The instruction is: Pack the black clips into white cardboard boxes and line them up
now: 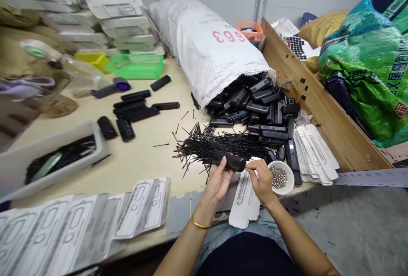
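Observation:
My left hand [219, 181] is closed round a black plastic casing [229, 160], held level just above the table's front edge. At the casing's right end my right hand [262, 179] has its fingertips pinched together; what they hold is too small to make out. Right of that hand stands a small white bowl [285, 187] of tiny metal balls. A heap of thin black pins [219, 143] lies just behind both hands. White packaging cards [245, 201] lie under my hands.
A white woven sack [210, 46] spills black casings [261, 106] at the back right. Loose casings [135, 108] lie mid-table. A grey tray [52, 157] sits left, more cards [79, 220] front left. A wooden board [321, 101] borders the right; a green basket [137, 65] stands behind.

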A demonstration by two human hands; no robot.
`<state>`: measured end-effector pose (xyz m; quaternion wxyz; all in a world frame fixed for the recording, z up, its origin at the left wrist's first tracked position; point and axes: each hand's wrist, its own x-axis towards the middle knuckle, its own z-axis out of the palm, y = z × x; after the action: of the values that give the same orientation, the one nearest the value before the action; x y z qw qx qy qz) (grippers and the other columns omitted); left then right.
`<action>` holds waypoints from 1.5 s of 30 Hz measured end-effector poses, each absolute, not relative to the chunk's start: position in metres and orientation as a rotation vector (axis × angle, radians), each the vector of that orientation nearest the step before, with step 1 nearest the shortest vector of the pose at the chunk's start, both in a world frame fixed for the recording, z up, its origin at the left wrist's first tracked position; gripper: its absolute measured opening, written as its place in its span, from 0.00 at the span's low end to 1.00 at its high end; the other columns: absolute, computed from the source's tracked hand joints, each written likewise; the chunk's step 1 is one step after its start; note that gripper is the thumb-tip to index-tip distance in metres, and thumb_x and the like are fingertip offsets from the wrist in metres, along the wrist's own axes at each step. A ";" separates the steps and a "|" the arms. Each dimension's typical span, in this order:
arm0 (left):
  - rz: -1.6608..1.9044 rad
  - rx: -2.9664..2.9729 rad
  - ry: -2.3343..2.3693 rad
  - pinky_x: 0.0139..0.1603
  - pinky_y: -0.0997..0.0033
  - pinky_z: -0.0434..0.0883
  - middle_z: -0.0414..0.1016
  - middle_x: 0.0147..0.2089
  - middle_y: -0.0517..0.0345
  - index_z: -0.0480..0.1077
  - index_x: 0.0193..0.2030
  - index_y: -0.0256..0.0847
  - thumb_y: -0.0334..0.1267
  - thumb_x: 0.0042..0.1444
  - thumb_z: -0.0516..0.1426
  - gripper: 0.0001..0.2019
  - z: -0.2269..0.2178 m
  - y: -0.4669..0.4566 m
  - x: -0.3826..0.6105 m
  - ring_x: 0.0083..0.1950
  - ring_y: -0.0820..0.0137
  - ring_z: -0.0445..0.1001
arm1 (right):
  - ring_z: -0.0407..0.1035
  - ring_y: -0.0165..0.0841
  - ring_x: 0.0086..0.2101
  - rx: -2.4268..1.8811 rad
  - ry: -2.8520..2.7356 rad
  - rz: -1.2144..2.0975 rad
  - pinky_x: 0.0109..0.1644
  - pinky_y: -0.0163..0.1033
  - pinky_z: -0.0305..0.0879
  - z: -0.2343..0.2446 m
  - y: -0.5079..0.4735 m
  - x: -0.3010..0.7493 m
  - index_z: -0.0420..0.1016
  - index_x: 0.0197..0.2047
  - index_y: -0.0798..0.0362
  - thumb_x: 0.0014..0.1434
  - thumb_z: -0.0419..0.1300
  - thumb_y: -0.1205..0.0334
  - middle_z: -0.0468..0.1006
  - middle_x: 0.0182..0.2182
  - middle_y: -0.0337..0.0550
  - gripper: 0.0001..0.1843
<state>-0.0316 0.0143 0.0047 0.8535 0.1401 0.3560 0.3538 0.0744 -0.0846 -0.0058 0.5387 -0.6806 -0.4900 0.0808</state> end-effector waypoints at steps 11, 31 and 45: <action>0.717 0.229 0.739 0.53 0.65 0.70 0.76 0.43 0.46 0.70 0.40 0.30 0.32 0.59 0.54 0.07 0.007 0.011 -0.030 0.48 0.66 0.74 | 0.66 0.32 0.36 -1.392 -0.722 0.467 0.43 0.39 0.62 -0.002 -0.080 0.074 0.71 0.32 0.53 0.57 0.58 0.62 0.70 0.32 0.41 0.04; 0.859 0.474 0.679 0.53 0.58 0.70 0.75 0.46 0.52 0.63 0.47 0.40 0.36 0.48 0.64 0.20 0.006 0.003 -0.036 0.49 0.62 0.74 | 0.69 0.31 0.35 -1.528 -1.006 0.255 0.39 0.37 0.64 -0.019 -0.089 0.068 0.71 0.36 0.52 0.60 0.53 0.69 0.74 0.32 0.40 0.07; 0.843 1.309 0.737 0.56 0.53 0.65 0.75 0.42 0.51 0.69 0.40 0.40 0.42 0.45 0.64 0.17 -0.006 0.014 -0.078 0.47 0.60 0.73 | 0.65 0.37 0.39 -2.004 -1.341 0.297 0.44 0.41 0.60 -0.018 -0.115 0.116 0.70 0.40 0.53 0.60 0.55 0.63 0.74 0.36 0.44 0.05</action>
<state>-0.0783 0.0139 -0.0059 0.6515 0.5766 0.3246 0.3712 0.1162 -0.1146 -0.0179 0.3486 -0.7730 -0.5175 0.1148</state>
